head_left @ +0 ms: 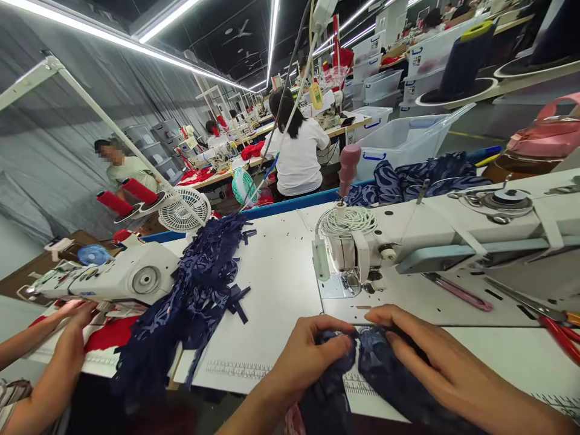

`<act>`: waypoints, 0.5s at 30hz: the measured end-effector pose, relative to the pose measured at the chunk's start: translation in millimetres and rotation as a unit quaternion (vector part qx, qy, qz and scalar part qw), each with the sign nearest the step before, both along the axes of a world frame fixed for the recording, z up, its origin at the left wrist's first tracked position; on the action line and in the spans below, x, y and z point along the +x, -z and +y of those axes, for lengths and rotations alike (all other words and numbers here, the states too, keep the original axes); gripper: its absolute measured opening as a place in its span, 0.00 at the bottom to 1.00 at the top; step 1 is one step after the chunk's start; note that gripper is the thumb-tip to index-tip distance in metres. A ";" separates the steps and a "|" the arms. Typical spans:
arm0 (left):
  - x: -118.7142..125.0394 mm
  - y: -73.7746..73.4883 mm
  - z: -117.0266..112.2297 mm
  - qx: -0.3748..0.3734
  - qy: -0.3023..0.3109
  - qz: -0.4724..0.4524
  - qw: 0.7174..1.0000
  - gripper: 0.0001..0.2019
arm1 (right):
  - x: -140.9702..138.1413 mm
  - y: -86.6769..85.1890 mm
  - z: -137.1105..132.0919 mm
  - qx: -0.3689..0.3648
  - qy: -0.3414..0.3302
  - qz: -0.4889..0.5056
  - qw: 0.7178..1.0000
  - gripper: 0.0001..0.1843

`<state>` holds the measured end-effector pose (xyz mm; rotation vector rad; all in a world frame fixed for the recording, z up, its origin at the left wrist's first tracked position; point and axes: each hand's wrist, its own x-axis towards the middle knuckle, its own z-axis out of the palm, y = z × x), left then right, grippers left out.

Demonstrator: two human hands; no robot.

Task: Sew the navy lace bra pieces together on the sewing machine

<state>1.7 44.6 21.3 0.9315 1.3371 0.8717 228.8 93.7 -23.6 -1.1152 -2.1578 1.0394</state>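
My left hand point(308, 356) and my right hand point(421, 356) both pinch a piece of dark navy patterned fabric point(371, 362) at the near edge of the white sewing table point(276, 290). The fingers of both hands are closed on the cloth, thumbs almost meeting. Just beyond the hands stands the white sewing machine point(453, 241), its needle area point(351, 281) a short way in front of the fabric.
A heap of navy fabric pieces point(199, 290) lies on the table's left. A co-worker's hands point(75, 320) work red cloth at another machine point(113, 275) on the left. Red-handled scissors point(559, 329) and a pink tool point(460, 293) lie at right. Other people sit behind.
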 end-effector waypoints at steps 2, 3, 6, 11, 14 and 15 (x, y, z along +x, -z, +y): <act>2.2 3.1 -0.1 -0.029 -0.016 -0.024 0.999 0.26 | 1.4 5.7 -2.3 0.007 0.007 0.005 1.000 0.22; 2.8 4.7 -0.4 -0.035 -0.024 -0.028 0.999 0.25 | 1.2 7.2 -3.1 0.006 0.008 0.011 1.000 0.22; 3.9 8.8 -1.6 -0.024 -0.031 -0.028 0.999 0.22 | -3.6 7.7 -3.0 -0.029 0.009 0.010 0.999 0.26; 5.3 11.0 -2.2 -0.016 -0.033 -0.030 0.999 0.21 | -18.8 1.4 4.3 -0.104 -0.038 -0.003 0.994 0.20; 5.7 11.9 -3.2 -0.024 -0.027 -0.040 0.999 0.21 | -24.1 -6.8 8.2 -0.140 -0.061 0.017 0.988 0.14; 5.6 12.8 -4.0 -0.028 -0.024 -0.044 0.998 0.21 | -25.3 -9.6 8.6 -0.155 -0.062 0.029 0.986 0.14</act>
